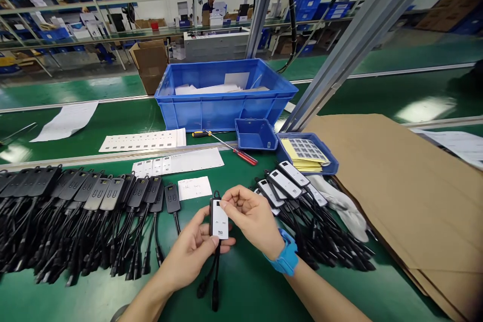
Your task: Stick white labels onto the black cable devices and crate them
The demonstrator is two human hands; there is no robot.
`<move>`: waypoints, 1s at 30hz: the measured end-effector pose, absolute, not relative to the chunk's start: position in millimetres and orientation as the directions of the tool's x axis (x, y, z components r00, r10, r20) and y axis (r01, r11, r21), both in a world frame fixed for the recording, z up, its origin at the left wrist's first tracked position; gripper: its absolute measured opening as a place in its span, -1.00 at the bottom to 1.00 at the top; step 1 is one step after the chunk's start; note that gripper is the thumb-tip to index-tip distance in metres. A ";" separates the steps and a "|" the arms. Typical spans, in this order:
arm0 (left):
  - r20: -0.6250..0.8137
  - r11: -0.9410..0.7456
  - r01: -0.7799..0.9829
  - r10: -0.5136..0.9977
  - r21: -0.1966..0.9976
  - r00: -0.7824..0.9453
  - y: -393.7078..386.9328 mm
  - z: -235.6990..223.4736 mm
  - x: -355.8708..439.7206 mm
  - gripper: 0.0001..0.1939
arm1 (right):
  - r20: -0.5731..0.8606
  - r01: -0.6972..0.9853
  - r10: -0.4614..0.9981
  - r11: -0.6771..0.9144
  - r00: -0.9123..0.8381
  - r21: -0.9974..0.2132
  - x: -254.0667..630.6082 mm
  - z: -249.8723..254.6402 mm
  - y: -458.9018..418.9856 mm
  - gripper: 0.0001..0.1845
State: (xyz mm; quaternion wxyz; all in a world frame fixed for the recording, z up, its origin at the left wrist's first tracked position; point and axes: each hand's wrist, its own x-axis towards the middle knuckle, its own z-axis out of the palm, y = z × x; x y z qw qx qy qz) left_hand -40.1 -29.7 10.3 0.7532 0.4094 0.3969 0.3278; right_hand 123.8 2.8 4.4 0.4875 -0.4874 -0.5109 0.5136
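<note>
My left hand (190, 250) grips a small black module (218, 219) with a white label on its face and two black cables hanging below. My right hand (252, 218), with a blue wristband (286, 253), pinches the label's upper edge with thumb and fingers. To the left lies a long row of black modules without labels (86, 196). To the right is a pile of labelled modules (287, 183) with their cables spread out.
A large blue bin (222, 105) with white sheets stands behind. A small blue tray (255, 134), a tray of yellow label sheets (305, 152), a screwdriver (226, 145), white label strips (177, 162) and brown cardboard (400, 181) lie on the green belt. A person stands far back.
</note>
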 end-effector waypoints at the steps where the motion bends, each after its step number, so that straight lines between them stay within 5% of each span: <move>1: -0.326 0.446 -0.166 0.819 0.880 0.472 -29.7 10.7 -39.9 -0.37 | -0.005 -0.003 0.999 -0.005 -0.046 -1.000 123.6 4.6 2.5 -0.84; 11: -0.296 0.410 -0.153 0.828 0.899 0.476 -30.7 9.9 -37.5 -0.43 | 0.058 0.119 0.998 0.057 0.000 -0.991 123.9 -0.6 3.3 -0.83; 17: -0.338 0.479 -0.306 0.845 0.822 0.415 -24.8 8.8 -40.9 -0.64 | 0.050 0.222 0.988 0.082 -0.146 -0.972 117.9 -12.2 3.8 -0.59; 22: -0.305 0.442 -0.402 0.881 0.802 0.361 -21.2 6.6 -43.4 -0.64 | 0.046 0.220 0.949 0.119 -0.313 -0.968 109.5 -16.6 -2.3 -0.08; 27: -0.292 0.337 -0.253 0.936 0.907 0.199 -20.7 -11.2 -41.8 -0.49 | 0.109 0.172 0.942 0.170 -0.317 -0.970 105.9 -25.7 -2.2 -0.45; 30: -0.239 0.251 -0.078 0.961 0.965 0.139 -20.0 -23.0 -41.8 -0.42 | 0.156 0.239 0.953 0.219 -0.258 -0.946 100.9 -32.9 -0.5 -0.48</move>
